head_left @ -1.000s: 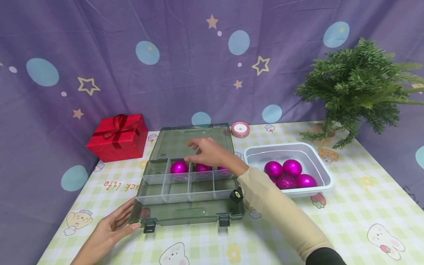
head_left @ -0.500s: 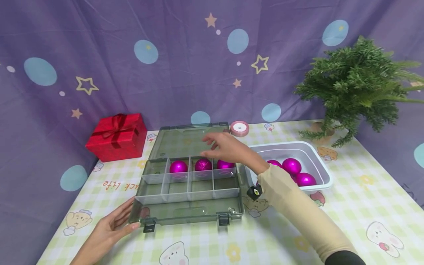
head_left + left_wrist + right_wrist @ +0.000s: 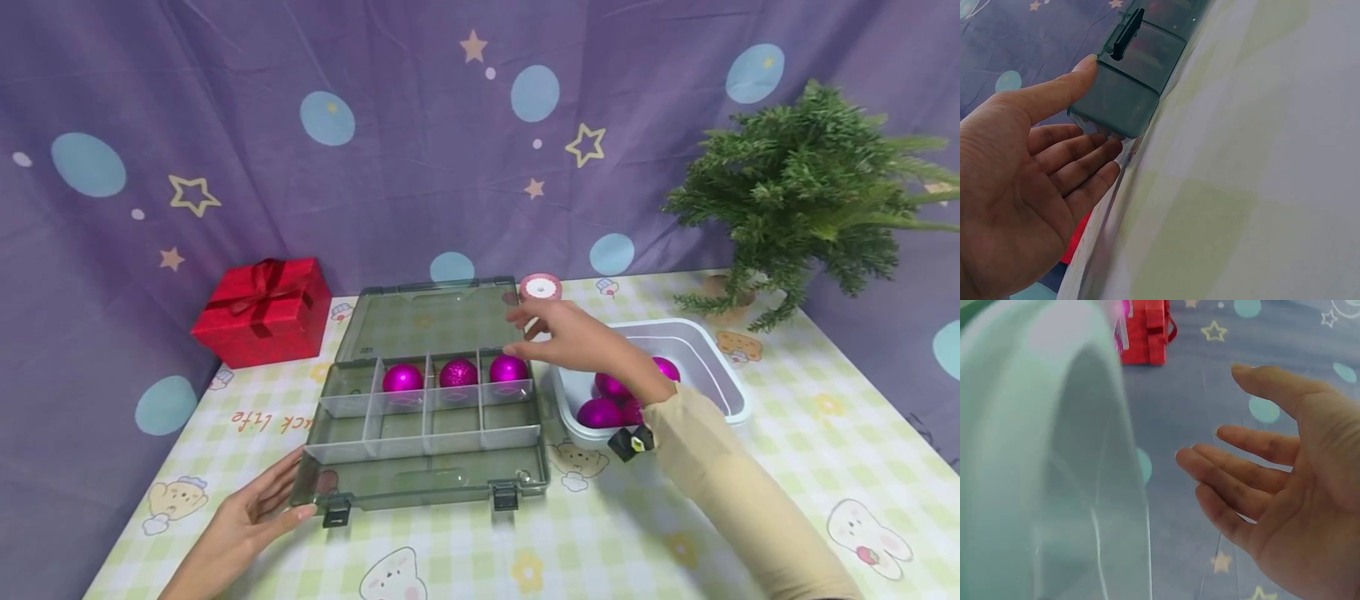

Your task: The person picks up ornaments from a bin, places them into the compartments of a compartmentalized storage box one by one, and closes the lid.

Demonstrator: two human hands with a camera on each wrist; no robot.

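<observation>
In the head view a translucent grey-green compartment box (image 3: 420,472) lies with its lid (image 3: 435,321) folded back. Three magenta Christmas baubles sit in its back row: a shiny one (image 3: 402,379), a glittery one (image 3: 458,375) and another shiny one (image 3: 509,368) at the right. My left hand (image 3: 251,512) touches the box's front left corner, thumb at the front and nearly straight fingers along the side. Nothing is held in my right hand (image 3: 577,335), which hovers between the box and a white tub (image 3: 712,367), fingers relaxed. Several magenta baubles (image 3: 600,412) lie in the tub, partly hidden by the right arm.
Behind the lid stands a pink ribbon spool (image 3: 541,287). A red gift box (image 3: 262,312) sits at the back left, and a small artificial Christmas tree (image 3: 795,183) at the back right. A checked cloth (image 3: 465,567) covers the table, with a purple curtain (image 3: 420,167) behind.
My right hand has moved right, away from above the box toward the tub, uncovering the baubles in the back row. My left hand has stayed at the box's corner.
</observation>
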